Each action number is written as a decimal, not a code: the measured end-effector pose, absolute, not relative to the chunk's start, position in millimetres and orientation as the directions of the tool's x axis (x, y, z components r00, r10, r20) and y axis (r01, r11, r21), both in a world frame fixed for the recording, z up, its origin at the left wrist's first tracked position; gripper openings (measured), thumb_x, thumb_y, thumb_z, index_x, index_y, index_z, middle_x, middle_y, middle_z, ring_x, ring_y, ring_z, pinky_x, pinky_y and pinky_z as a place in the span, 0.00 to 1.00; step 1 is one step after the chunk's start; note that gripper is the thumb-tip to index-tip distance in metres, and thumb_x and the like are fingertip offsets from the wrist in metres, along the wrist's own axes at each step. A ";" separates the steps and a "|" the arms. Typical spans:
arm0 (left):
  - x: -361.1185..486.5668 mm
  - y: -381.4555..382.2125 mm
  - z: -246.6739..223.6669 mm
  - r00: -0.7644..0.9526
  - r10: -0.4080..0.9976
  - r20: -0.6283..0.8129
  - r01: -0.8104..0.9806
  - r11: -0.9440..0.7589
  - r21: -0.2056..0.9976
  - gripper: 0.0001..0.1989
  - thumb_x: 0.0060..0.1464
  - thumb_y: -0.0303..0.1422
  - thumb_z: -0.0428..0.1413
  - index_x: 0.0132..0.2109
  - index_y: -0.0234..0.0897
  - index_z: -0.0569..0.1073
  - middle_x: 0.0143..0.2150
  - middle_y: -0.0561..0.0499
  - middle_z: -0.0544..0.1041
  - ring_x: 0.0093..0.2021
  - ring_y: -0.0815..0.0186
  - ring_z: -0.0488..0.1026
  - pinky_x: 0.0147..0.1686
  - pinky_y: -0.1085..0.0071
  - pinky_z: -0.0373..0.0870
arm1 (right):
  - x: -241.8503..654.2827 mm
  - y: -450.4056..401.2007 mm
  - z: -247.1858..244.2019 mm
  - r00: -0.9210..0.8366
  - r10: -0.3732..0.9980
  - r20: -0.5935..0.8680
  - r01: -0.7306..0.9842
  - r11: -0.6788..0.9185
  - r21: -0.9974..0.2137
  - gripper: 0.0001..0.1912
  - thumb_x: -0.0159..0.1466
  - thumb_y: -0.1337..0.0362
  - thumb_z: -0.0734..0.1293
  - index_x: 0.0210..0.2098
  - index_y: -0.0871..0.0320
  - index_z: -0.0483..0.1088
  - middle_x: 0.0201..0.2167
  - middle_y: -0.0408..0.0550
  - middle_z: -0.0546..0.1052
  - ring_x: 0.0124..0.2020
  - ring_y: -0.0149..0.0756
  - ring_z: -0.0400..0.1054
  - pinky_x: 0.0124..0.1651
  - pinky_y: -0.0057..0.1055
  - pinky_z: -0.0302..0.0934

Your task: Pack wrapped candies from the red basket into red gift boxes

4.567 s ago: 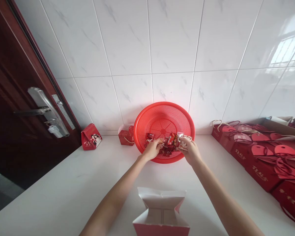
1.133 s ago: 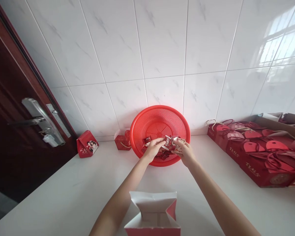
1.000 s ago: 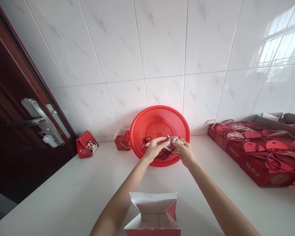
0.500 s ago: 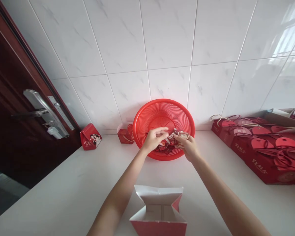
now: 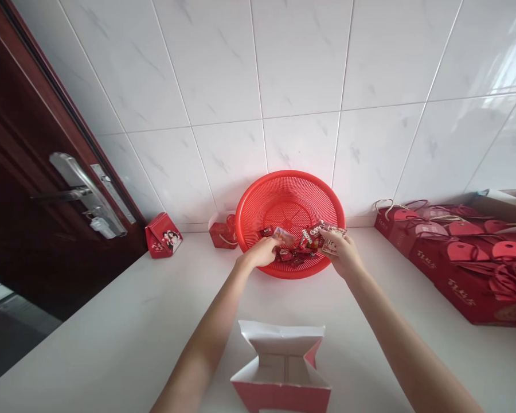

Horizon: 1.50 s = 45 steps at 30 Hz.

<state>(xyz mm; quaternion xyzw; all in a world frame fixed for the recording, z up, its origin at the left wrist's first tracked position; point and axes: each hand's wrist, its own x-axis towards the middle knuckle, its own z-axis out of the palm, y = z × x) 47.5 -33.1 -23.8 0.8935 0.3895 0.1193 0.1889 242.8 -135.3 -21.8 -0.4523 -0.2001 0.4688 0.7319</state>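
A red perforated plastic basket (image 5: pixel 292 180) leans tilted near the wall, with several small wrapped candies (image 5: pixel 294 256) in its lower part. My left hand (image 5: pixel 261 252) reaches over its left rim, fingers closed on a pale pinkish candy packet (image 5: pixel 284 236). At the right side of the basket my right hand (image 5: pixel 344 252) is closed around several red and cream candy packets (image 5: pixel 332 236). Closer to me, between my forearms, stands an open paper box (image 5: pixel 281 396), red outside and white inside. No contents show in it.
A small red box with a printed picture (image 5: pixel 163 236) and another small red box (image 5: pixel 222 232) stand left of the basket. Several red gift boxes with cord handles (image 5: pixel 451 258) line the right side. A dark door with a metal handle (image 5: pixel 83 195) is at left; a tiled wall (image 5: pixel 301 69) rises behind.
My left hand has gone down into the basket and now pinches a pale packet. My right hand still holds its packets, slightly farther right. The whole view has shifted a little.
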 end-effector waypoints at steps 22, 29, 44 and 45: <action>55.7 -18.3 -49.2 0.626 0.764 0.157 0.558 -0.579 0.594 0.17 0.63 0.40 0.49 0.36 0.34 0.77 0.27 0.51 0.75 0.29 0.62 0.73 0.30 0.70 0.65 | 243.2 -132.5 -30.3 0.465 0.873 -0.146 -0.505 0.127 -0.853 0.13 0.44 0.66 0.79 0.27 0.59 0.75 0.24 0.44 0.80 0.23 0.31 0.73 0.24 0.23 0.69; 53.3 -16.1 -48.0 0.604 0.769 0.210 0.446 -0.544 0.710 0.22 0.57 0.50 0.55 0.30 0.34 0.75 0.21 0.55 0.68 0.24 0.66 0.68 0.27 0.71 0.63 | 243.0 -133.2 -28.6 0.457 0.879 -0.137 -0.511 0.134 -0.849 0.12 0.45 0.67 0.79 0.27 0.59 0.75 0.25 0.46 0.80 0.25 0.33 0.74 0.25 0.25 0.70; 51.2 -26.1 -31.7 0.433 0.829 0.354 0.573 -0.556 0.601 0.10 0.54 0.27 0.56 0.42 0.35 0.80 0.40 0.46 0.82 0.43 0.57 0.77 0.49 0.64 0.71 | 242.7 -133.3 -26.9 0.453 0.883 -0.126 -0.519 0.146 -0.842 0.10 0.46 0.69 0.78 0.27 0.60 0.75 0.25 0.47 0.80 0.24 0.33 0.74 0.24 0.25 0.69; 51.8 -26.5 -32.1 0.419 0.828 0.373 0.580 -0.560 0.592 0.15 0.52 0.23 0.56 0.46 0.35 0.80 0.46 0.44 0.81 0.48 0.57 0.77 0.53 0.63 0.70 | 242.5 -133.3 -26.8 0.449 0.885 -0.122 -0.517 0.147 -0.843 0.10 0.46 0.68 0.78 0.27 0.60 0.75 0.25 0.47 0.80 0.24 0.33 0.74 0.24 0.25 0.69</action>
